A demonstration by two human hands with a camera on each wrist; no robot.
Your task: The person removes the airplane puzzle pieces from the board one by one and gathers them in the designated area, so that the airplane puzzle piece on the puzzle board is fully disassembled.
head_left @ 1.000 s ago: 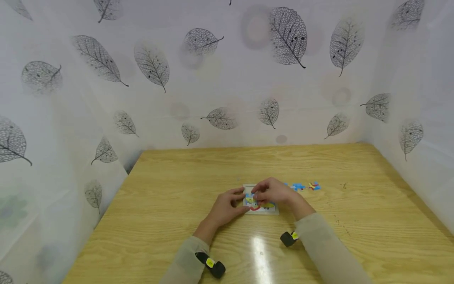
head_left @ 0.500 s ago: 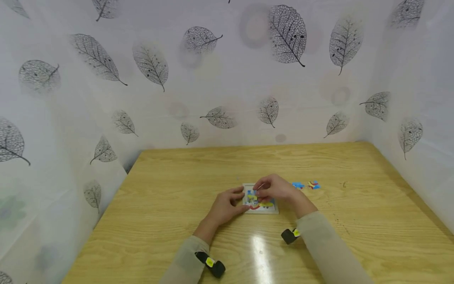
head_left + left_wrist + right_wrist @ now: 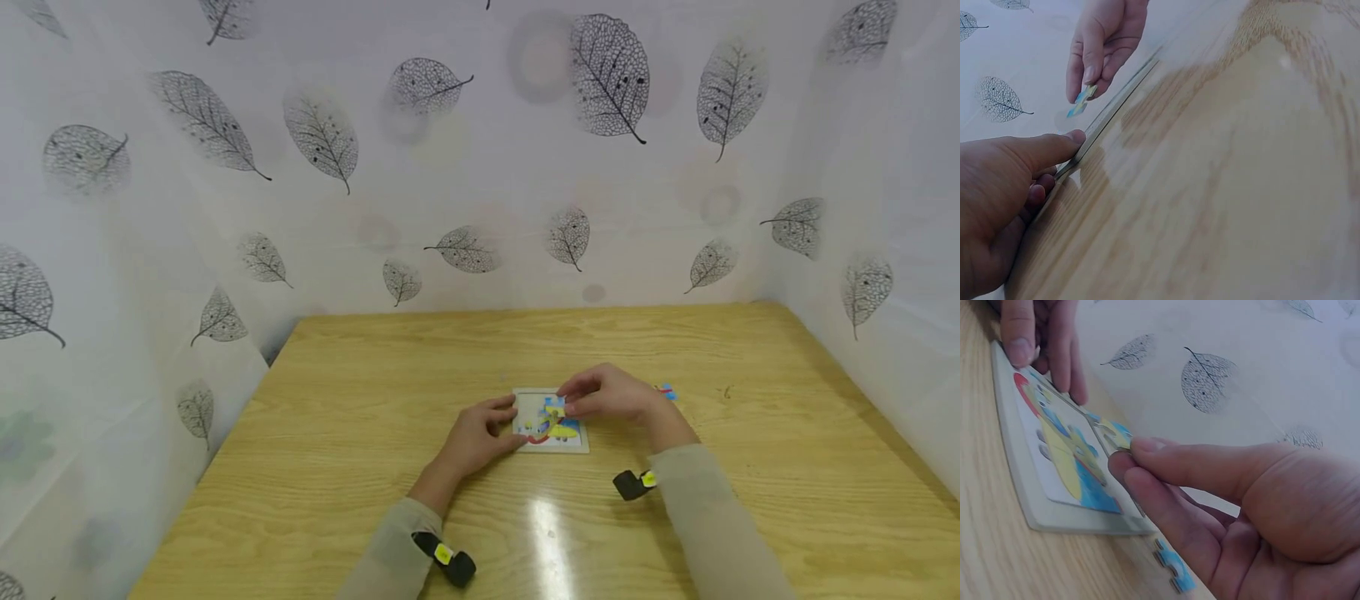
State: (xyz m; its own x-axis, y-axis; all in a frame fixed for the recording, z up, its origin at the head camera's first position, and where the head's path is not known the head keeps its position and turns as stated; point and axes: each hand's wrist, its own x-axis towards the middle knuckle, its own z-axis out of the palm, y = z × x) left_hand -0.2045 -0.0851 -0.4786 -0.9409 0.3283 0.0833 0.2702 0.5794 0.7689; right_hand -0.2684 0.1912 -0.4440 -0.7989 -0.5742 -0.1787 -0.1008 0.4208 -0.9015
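Observation:
A small jigsaw board (image 3: 551,451) lies on the table, its lower part filled with a yellow, red and blue picture. My left hand (image 3: 476,437) holds the board's left side, thumb on the near corner and fingers farther up the edge. Above the board's right half, my right hand (image 3: 615,396) pinches a blue and yellow jigsaw piece (image 3: 555,405) between thumb and fingertips. In the left wrist view this piece (image 3: 1082,100) is tilted and raised off the board. The right wrist view shows the pinched piece (image 3: 1113,430) partly covered by the fingertips.
Loose jigsaw pieces (image 3: 666,392) lie right of the board, partly hidden behind the right hand. One blue loose piece (image 3: 1174,567) shows beside the board in the right wrist view. A leaf-printed curtain (image 3: 480,167) surrounds the wooden table (image 3: 360,375).
My right hand has moved rightward, carrying the blue and yellow jigsaw piece from the board's left part toward its right. The left hand stays on the board.

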